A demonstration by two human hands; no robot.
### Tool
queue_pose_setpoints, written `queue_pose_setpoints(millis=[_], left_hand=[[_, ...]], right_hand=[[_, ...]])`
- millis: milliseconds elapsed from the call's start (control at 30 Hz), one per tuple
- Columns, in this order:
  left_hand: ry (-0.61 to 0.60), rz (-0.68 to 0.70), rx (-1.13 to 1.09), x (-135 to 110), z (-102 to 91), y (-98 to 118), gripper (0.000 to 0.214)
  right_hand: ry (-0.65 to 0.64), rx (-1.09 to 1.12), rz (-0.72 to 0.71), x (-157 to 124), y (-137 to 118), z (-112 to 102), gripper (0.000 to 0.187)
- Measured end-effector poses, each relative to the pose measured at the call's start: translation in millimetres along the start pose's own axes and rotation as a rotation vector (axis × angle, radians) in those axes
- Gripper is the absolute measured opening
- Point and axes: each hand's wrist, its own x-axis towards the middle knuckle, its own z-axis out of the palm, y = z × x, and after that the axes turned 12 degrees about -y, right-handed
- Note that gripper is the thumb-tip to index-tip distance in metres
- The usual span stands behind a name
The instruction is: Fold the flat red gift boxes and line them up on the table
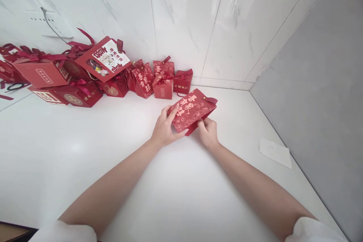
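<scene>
A flat red paper gift box [192,110] with gold lettering and a small ribbon tab lies tilted just above the white table [113,166], near its middle. My left hand [165,127] grips its left edge, fingers curled over the printed face. My right hand [208,131] pinches the lower right edge, thumb on the red flap underneath. Both hands are closed on the box.
A row of assembled red gift boxes [163,79] with ribbons stands along the marble wall at the back left, larger ones [42,72] stacked further left. A white card [275,152] lies by the grey wall [317,94] on the right.
</scene>
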Motion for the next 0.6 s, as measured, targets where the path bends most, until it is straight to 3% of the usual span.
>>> queue_pose_setpoints(millis=[67, 167, 300, 400, 467, 600], left_hand=[[0.013, 0.021, 0.000, -0.6, 0.7, 0.1, 0.097], [0.015, -0.016, -0.187, 0.5, 3.7, -2.4, 0.085], [0.026, -0.088, -0.776, 5.5, 7.5, -7.9, 0.062], [-0.003, -0.282, -1.218, 9.9, 6.7, -11.2, 0.055], [0.032, -0.372, -1.315, 12.3, 5.0, -12.8, 0.057], [0.110, -0.395, -1.298, 15.3, 1.3, -12.4, 0.062]], right_hand=[[-0.005, -0.010, 0.034, 0.3, -0.5, -0.6, 0.040], [-0.040, 0.085, 0.013, -1.2, -3.5, 0.1, 0.040], [-0.032, 0.257, -0.126, -0.5, -3.3, 2.8, 0.037], [0.009, 0.338, 0.055, 6.7, 3.9, 3.6, 0.054], [-0.068, 0.428, 0.151, 12.4, 9.0, 3.0, 0.061], [-0.212, 0.447, 0.089, 16.8, 11.7, 1.0, 0.051]])
